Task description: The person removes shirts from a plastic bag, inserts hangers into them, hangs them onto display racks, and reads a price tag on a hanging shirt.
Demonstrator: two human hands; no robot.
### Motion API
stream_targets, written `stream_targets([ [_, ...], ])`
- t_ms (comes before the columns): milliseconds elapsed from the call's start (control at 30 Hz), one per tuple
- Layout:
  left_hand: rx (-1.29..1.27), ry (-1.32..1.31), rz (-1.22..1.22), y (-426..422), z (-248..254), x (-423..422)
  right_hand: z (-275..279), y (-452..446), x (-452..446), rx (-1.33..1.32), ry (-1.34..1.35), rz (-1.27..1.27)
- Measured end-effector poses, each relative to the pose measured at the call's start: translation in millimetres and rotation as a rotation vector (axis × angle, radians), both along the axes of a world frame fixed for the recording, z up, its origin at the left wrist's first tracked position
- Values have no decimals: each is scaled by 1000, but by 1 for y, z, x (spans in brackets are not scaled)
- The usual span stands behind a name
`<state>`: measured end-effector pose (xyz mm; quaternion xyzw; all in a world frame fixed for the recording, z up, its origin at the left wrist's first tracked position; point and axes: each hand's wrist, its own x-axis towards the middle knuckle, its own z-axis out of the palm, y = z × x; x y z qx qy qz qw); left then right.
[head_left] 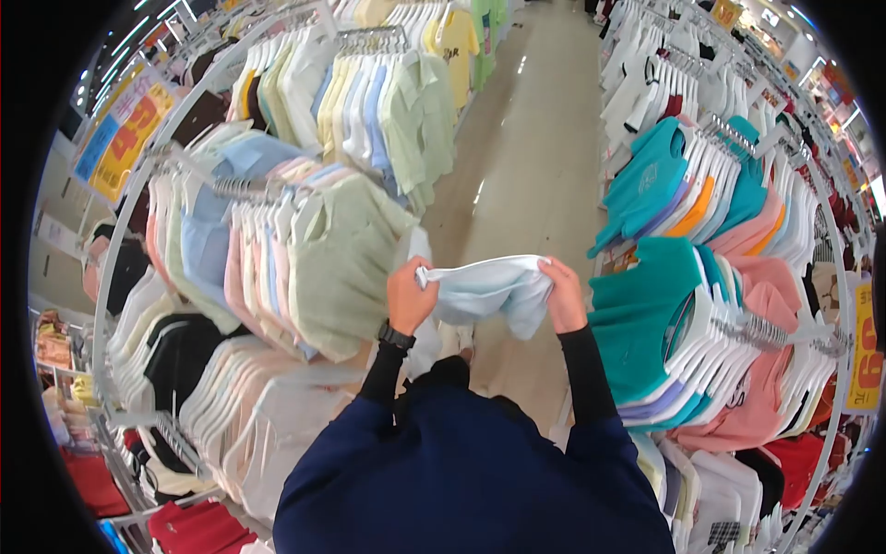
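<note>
In front of my chest, over the aisle, a thin whitish-blue piece of cloth point(494, 288) is stretched between my two hands. Its upper edge runs nearly straight, and the lower part hangs in loose folds. My left hand point(412, 295), with a black watch point(397, 335) at the wrist, is closed on the left end in a fist. On the other end, my right hand point(565, 294) pinches the upper corner between thumb and fingers. More white material hangs below and behind my left hand; whether it belongs to the same piece I cannot tell.
Close on my left hangs a pale green shirt point(346, 263) among pastel clothes on a rack. To the right, teal sweatshirts point(637, 314) and a pink one point(771, 295) hang on white hangers. The shiny floor aisle point(521, 157) runs ahead between the racks.
</note>
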<state>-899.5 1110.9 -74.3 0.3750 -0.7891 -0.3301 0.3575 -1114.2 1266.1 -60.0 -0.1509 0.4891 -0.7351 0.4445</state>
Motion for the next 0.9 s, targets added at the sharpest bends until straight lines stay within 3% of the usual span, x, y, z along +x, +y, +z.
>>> stream_targets([
  [100, 91, -48, 20, -27, -12, -38, -16, -32, -20, 82, 16, -23],
  [300, 26, -49, 39, -91, -24, -117, -84, -84, -89, 249, 181, -7],
  [533, -36, -106, -31, -162, -10, -197, -69, -127, -144, 255, 375, 102],
  [667, -85, -114, -22, -216, -19, -242, -51, -168, -176, 332, 848, 183],
  [900, -183, -102, 131, -290, -30, -332, -65, -255, -279, 357, 960, 244],
])
